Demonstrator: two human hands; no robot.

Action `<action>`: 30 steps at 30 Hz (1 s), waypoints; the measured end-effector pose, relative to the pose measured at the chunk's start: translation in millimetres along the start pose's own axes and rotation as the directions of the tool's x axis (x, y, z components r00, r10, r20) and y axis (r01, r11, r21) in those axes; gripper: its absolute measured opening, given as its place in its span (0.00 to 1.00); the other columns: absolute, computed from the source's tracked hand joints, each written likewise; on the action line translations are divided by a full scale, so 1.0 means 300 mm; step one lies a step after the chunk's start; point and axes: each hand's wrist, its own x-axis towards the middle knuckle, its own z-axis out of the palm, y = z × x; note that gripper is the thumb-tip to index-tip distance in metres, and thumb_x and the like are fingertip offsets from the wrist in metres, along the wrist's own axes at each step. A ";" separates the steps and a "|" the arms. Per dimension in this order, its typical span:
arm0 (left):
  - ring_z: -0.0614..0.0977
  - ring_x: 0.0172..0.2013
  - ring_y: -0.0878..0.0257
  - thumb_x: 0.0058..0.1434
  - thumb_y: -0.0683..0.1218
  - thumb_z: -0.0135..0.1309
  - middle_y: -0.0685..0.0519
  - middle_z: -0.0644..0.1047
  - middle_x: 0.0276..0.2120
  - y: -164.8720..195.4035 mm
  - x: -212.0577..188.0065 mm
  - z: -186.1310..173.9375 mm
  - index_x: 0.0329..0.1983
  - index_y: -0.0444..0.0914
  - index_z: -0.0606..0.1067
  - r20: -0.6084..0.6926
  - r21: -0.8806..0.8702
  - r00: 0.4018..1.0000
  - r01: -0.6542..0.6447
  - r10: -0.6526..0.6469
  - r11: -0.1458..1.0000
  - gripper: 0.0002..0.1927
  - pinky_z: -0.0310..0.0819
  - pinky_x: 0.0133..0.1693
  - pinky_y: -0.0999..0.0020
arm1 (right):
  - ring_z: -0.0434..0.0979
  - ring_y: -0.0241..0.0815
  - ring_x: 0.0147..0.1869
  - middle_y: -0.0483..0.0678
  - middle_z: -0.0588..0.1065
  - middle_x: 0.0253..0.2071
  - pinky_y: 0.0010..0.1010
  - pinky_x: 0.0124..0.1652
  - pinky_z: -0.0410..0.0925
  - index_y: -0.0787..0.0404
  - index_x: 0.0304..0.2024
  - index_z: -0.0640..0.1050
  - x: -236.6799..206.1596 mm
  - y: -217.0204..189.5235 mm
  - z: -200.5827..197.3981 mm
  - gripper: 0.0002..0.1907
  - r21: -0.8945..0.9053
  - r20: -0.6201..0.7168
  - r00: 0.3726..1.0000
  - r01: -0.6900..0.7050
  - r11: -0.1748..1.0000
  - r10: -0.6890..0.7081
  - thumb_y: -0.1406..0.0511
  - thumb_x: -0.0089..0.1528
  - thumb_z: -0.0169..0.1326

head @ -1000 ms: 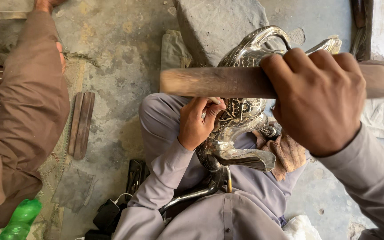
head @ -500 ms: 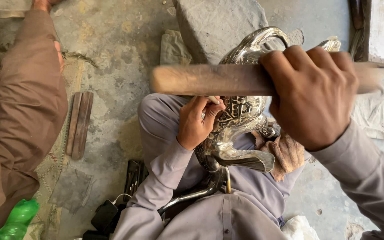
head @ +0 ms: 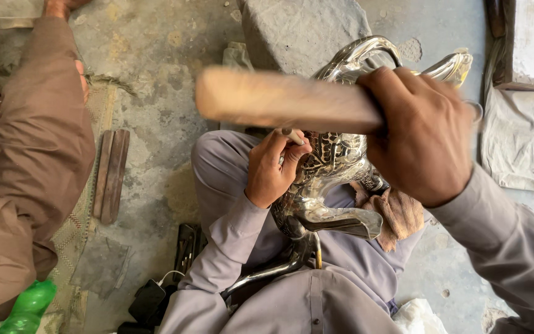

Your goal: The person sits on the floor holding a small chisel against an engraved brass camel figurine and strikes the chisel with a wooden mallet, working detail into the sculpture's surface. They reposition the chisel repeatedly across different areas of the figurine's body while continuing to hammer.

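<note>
Already partly chased with dark pattern, the silver vessel [head: 335, 173] rests on the person's lap; left hand [head: 273, 167] pinches a punch [head: 293, 136], right hand [head: 424, 136] grips a wooden mallet [head: 279, 99]; much stays plain.

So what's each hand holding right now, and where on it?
The right hand grips a wooden mallet by one end. The left hand pinches a small punch near its top, against the silver vessel on the lap.
</note>
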 end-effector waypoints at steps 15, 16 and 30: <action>0.86 0.38 0.61 0.72 0.44 0.56 0.52 0.80 0.39 -0.021 -0.005 0.003 0.44 0.37 0.70 0.003 0.017 1.000 -0.025 0.025 1.000 0.07 0.81 0.38 0.68 | 0.75 0.45 0.38 0.49 0.74 0.38 0.38 0.40 0.67 0.61 0.48 0.71 -0.009 0.000 0.004 0.16 0.376 0.082 0.992 -0.123 0.918 0.099 0.69 0.57 0.55; 0.87 0.39 0.61 0.72 0.44 0.56 0.52 0.80 0.39 -0.020 -0.005 0.002 0.44 0.37 0.70 0.003 0.002 1.000 -0.016 0.016 1.000 0.07 0.81 0.39 0.68 | 0.76 0.44 0.36 0.48 0.75 0.35 0.38 0.40 0.67 0.58 0.46 0.73 -0.011 0.002 0.007 0.12 0.098 0.045 0.998 -0.038 0.994 0.033 0.67 0.60 0.57; 0.85 0.38 0.57 0.70 0.45 0.57 0.52 0.81 0.38 -0.021 -0.003 -0.005 0.43 0.37 0.72 0.011 0.062 0.999 -0.049 0.049 0.997 0.07 0.79 0.39 0.64 | 0.77 0.52 0.41 0.53 0.76 0.38 0.43 0.42 0.69 0.63 0.51 0.73 -0.022 0.010 0.004 0.18 0.349 0.005 0.999 -0.048 0.936 0.050 0.69 0.59 0.58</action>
